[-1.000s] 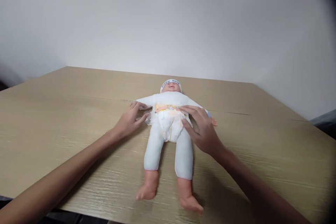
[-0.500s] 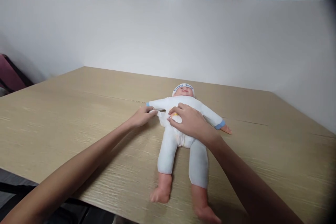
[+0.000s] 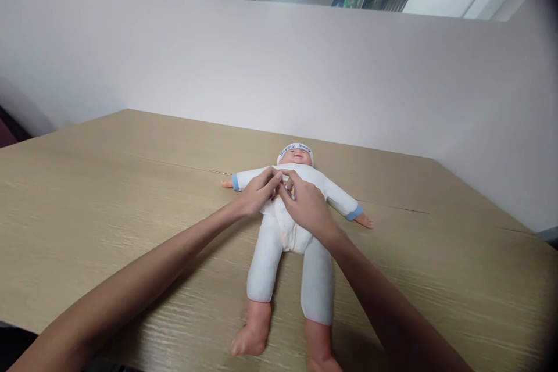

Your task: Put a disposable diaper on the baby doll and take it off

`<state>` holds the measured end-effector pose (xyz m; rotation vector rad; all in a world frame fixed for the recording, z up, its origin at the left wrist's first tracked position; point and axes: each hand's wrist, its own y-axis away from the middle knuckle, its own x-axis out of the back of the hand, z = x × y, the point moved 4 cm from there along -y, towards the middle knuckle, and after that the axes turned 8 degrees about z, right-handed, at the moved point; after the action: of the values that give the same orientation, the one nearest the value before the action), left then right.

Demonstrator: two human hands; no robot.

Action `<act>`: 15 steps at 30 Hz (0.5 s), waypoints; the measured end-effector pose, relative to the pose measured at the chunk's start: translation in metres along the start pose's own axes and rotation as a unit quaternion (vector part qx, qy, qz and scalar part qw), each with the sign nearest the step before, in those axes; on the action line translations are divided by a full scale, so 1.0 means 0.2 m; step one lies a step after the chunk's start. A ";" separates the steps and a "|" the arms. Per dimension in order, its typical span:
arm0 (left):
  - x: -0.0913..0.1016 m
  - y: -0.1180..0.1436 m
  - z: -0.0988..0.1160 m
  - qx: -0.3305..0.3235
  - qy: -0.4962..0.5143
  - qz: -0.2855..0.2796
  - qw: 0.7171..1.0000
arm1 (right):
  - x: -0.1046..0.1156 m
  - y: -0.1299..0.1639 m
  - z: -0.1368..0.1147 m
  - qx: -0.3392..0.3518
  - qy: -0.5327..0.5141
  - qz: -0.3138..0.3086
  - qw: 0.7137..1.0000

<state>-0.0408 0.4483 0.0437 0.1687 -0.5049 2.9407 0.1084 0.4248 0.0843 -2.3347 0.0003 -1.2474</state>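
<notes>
A baby doll [image 3: 283,244] in a white suit with blue cuffs lies on its back on the wooden table [image 3: 108,203], head away from me, arms spread. It wears a white cap [image 3: 295,150] and a diaper [image 3: 293,235], partly seen at the hips. My left hand [image 3: 256,197] and my right hand [image 3: 305,206] meet over the doll's chest, fingertips pinching the white suit fabric there. The hands hide most of the torso.
A white partition wall [image 3: 261,70] runs along the table's far edge and right side. The table's near edge [image 3: 143,354] is close to me. A seam [image 3: 174,164] crosses the tabletop behind the doll.
Both hands moved from the doll's waist and diaper sides up to its chest and came together. The doll's left arm is now uncovered and the diaper's printed band is hidden.
</notes>
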 end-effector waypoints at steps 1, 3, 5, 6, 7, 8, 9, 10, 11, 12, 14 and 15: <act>0.01 0.00 -0.03 0.010 0.012 0.022 1.000 | -0.01 0.00 0.01 -0.002 -0.006 -0.001 1.000; 0.02 0.01 -0.08 0.013 0.017 0.049 0.999 | -0.01 0.00 0.02 -0.005 -0.016 -0.004 1.000; 0.02 0.02 -0.13 -0.006 0.004 0.052 0.999 | -0.02 0.00 0.03 -0.007 -0.015 -0.002 1.000; 0.02 0.02 -0.14 -0.015 -0.002 0.051 0.999 | -0.02 0.00 0.04 -0.010 -0.015 0.004 1.000; 0.01 0.02 -0.15 -0.018 -0.005 0.053 0.998 | -0.02 0.00 0.04 -0.011 -0.017 0.011 1.000; 0.01 0.02 -0.16 -0.018 -0.008 0.062 0.998 | -0.02 -0.01 0.05 -0.010 -0.022 0.019 1.000; 0.01 0.02 -0.15 -0.016 -0.016 0.081 0.996 | -0.02 -0.01 0.05 -0.006 -0.031 0.031 0.999; 0.02 0.03 -0.14 -0.015 -0.031 0.106 0.994 | -0.02 -0.01 0.05 0.002 -0.039 0.048 0.998; 0.04 0.05 -0.11 -0.017 -0.050 0.136 0.989 | 0.00 -0.01 0.04 0.010 -0.044 0.068 0.997; 0.05 0.07 -0.06 -0.024 -0.070 0.161 0.984 | 0.02 -0.01 0.03 0.020 -0.043 0.091 0.995; 0.06 0.15 0.05 -0.055 -0.099 0.170 0.979 | 0.09 0.03 -0.01 0.036 -0.029 0.143 0.989; 0.06 0.20 0.12 -0.079 -0.112 0.143 0.980 | 0.13 0.07 -0.04 0.041 -0.022 0.165 0.985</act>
<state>-0.0571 0.4047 0.0546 0.4463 -0.8580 3.1555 0.1207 0.4030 0.1021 -2.1816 0.3027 -1.0119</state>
